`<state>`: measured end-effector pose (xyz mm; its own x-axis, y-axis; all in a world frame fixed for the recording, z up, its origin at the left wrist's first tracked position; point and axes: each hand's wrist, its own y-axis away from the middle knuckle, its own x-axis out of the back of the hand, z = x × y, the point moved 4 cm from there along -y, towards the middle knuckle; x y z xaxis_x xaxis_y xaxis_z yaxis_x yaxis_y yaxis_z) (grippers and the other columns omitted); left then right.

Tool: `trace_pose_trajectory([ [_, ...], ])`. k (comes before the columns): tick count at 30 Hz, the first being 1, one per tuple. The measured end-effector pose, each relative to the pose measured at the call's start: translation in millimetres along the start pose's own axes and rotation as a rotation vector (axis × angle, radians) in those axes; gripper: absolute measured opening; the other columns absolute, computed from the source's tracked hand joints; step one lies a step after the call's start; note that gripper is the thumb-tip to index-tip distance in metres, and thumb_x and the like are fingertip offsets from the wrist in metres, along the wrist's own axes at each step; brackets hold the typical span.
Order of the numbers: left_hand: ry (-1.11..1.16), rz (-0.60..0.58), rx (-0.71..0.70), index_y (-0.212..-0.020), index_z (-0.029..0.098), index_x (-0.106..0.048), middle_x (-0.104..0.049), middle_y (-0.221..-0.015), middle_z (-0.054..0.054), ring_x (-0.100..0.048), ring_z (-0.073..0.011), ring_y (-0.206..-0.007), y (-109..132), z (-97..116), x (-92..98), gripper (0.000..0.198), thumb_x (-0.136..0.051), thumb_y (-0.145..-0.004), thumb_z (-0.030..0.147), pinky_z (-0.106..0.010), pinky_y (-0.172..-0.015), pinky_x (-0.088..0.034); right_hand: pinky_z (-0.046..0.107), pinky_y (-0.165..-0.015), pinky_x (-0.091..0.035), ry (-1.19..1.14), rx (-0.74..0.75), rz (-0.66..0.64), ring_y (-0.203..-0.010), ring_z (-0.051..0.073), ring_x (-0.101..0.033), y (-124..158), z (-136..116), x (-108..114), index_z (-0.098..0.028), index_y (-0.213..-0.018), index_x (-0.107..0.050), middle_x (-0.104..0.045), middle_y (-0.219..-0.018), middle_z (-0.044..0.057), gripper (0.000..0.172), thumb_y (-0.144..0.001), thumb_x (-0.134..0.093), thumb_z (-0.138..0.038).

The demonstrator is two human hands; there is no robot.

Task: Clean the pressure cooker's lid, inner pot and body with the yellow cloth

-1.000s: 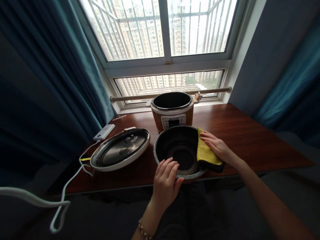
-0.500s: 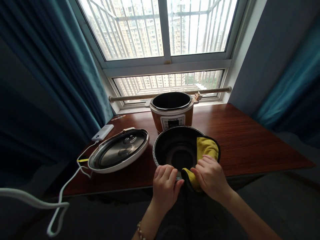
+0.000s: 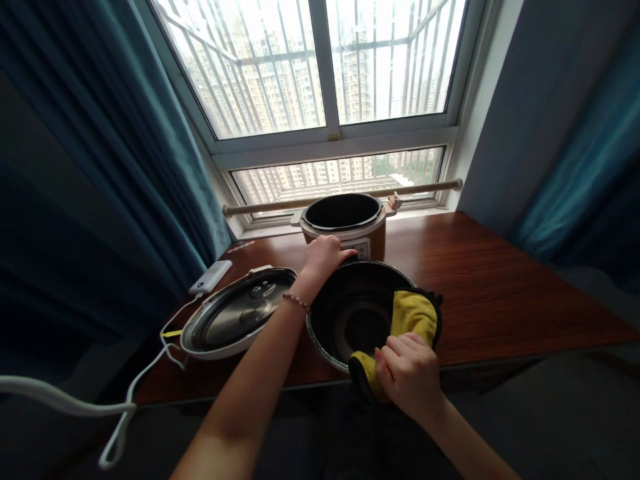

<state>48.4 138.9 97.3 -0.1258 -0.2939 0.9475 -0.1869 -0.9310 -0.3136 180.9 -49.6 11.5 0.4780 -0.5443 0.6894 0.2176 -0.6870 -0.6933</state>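
Note:
A black inner pot [image 3: 365,320] sits at the table's near edge, its mouth facing up and toward me. My left hand [image 3: 324,257] reaches across to its far rim, fingers curled over there and thumb stretched right; the fingertips are partly hidden. On the near right side, my right hand [image 3: 409,373] grips a yellow cloth [image 3: 414,313] with dark edging, folded over the pot's rim. Right behind the pot stands an orange-brown electric cooker [image 3: 377,240] with a white collar, uncovered, its front panel partly covered by my left hand.
Left of the pot lies an upturned cooker lid [image 3: 240,320] with a shiny inner plate. A white power bank [image 3: 211,277] with a white cable [image 3: 137,380] is beyond it. The brown wooden table [image 3: 490,287] reaches back to a barred window [image 3: 390,60], with blue curtains [image 3: 125,133] at the sides.
My left hand has left the near rim and moved forward to the pot's far rim. My right hand keeps its hold on the cloth, slightly lower in view.

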Motion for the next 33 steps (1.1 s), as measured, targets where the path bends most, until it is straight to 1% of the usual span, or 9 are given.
trace_pose_trajectory([
  [3,-0.049,-0.025,-0.021,-0.080,0.014,-0.069,-0.067,-0.081,-0.013,-0.063,-0.0275,-0.081,-25.7,8.0,-17.3,0.045,-0.055,-0.075,0.056,-0.031,-0.065,-0.044,0.031,-0.064,-0.027,-0.013,-0.004,0.013,-0.059,0.013,-0.040,0.7,0.6,-0.6,-0.017,-0.052,-0.046,-0.046,-0.055,0.002,0.034,-0.085,-0.042,-0.021],
  [8,-0.028,0.023,0.037,-0.087,0.014,-0.070,-0.067,-0.087,-0.015,-0.063,-0.0273,-0.084,-31.3,6.3,-30.9,0.039,-0.052,-0.080,0.048,-0.033,-0.071,-0.046,0.032,-0.064,-0.027,-0.028,-0.004,0.013,-0.059,0.014,-0.040,1.3,2.5,-3.5,-0.018,-0.052,-0.045,-0.045,-0.055,0.002,0.034,-0.085,-0.042,-0.021],
  [15,0.016,-0.034,0.095,-0.093,0.013,-0.069,-0.067,-0.091,-0.016,-0.063,-0.0277,-0.086,-53.4,-3.7,-34.6,0.041,-0.058,-0.076,0.049,-0.032,-0.072,-0.047,0.032,-0.066,-0.029,-0.052,-0.016,0.018,-0.059,0.014,-0.040,2.1,2.3,-4.4,-0.018,-0.052,-0.045,-0.046,-0.055,0.002,0.033,-0.085,-0.042,-0.020],
  [19,0.019,-0.051,0.094,-0.093,0.015,-0.069,-0.067,-0.093,-0.015,-0.063,-0.0267,-0.087,-63.5,-4.3,-35.4,0.034,-0.062,-0.075,0.043,-0.031,-0.072,-0.047,0.032,-0.066,-0.029,-0.057,-0.017,0.032,-0.059,0.015,-0.040,1.7,1.4,-4.6,-0.018,-0.052,-0.045,-0.045,-0.054,0.002,0.033,-0.085,-0.042,-0.019],
  [25,0.049,-0.095,0.083,-0.093,0.015,-0.068,-0.067,-0.096,-0.014,-0.062,-0.0266,-0.092,-68.6,0.0,-33.7,0.026,-0.064,-0.075,0.034,-0.031,-0.074,-0.047,0.032,-0.064,-0.028,-0.051,-0.017,0.030,-0.059,0.015,-0.039,2.0,0.5,-4.4,-0.018,-0.052,-0.045,-0.045,-0.054,0.002,0.033,-0.084,-0.041,-0.017],
  [28,0.075,-0.134,0.065,-0.093,0.015,-0.067,-0.066,-0.099,-0.015,-0.061,-0.0261,-0.096,-68.5,1.4,-26.2,0.027,-0.063,-0.075,0.034,-0.030,-0.076,-0.046,0.032,-0.064,-0.028,-0.038,-0.013,0.032,-0.060,0.015,-0.039,2.2,-0.4,-3.7,-0.018,-0.051,-0.045,-0.045,-0.054,0.002,0.033,-0.085,-0.041,-0.017],
  [30,0.102,-0.186,0.042,-0.088,0.013,-0.068,-0.068,-0.093,-0.014,-0.063,-0.0253,-0.091,-60.5,2.9,-15.8,0.028,-0.067,-0.072,0.036,-0.028,-0.072,-0.047,0.032,-0.064,-0.028,-0.034,-0.009,0.034,-0.059,0.015,-0.039,2.0,-1.2,-3.3,-0.018,-0.052,-0.045,-0.045,-0.054,0.002,0.034,-0.085,-0.040,-0.017],
  [32,0.138,-0.237,0.008,-0.080,0.013,-0.068,-0.069,-0.083,-0.012,-0.064,-0.0231,-0.082,-36.9,6.1,-1.8,0.028,-0.067,-0.070,0.039,-0.026,-0.067,-0.047,0.032,-0.065,-0.028,-0.039,-0.011,0.036,-0.060,0.015,-0.039,1.6,-1.8,-3.0,-0.018,-0.052,-0.045,-0.045,-0.054,0.002,0.033,-0.085,-0.040,-0.017],
  [33,0.171,-0.242,-0.012,-0.077,0.014,-0.068,-0.069,-0.079,-0.010,-0.065,-0.0219,-0.078,-17.5,8.5,5.6,0.027,-0.065,-0.072,0.041,-0.025,-0.065,-0.047,0.032,-0.065,-0.029,-0.044,-0.013,0.036,-0.060,0.015,-0.039,1.5,-1.9,-3.0,-0.018,-0.052,-0.045,-0.045,-0.054,0.002,0.033,-0.085,-0.040,-0.016],
])
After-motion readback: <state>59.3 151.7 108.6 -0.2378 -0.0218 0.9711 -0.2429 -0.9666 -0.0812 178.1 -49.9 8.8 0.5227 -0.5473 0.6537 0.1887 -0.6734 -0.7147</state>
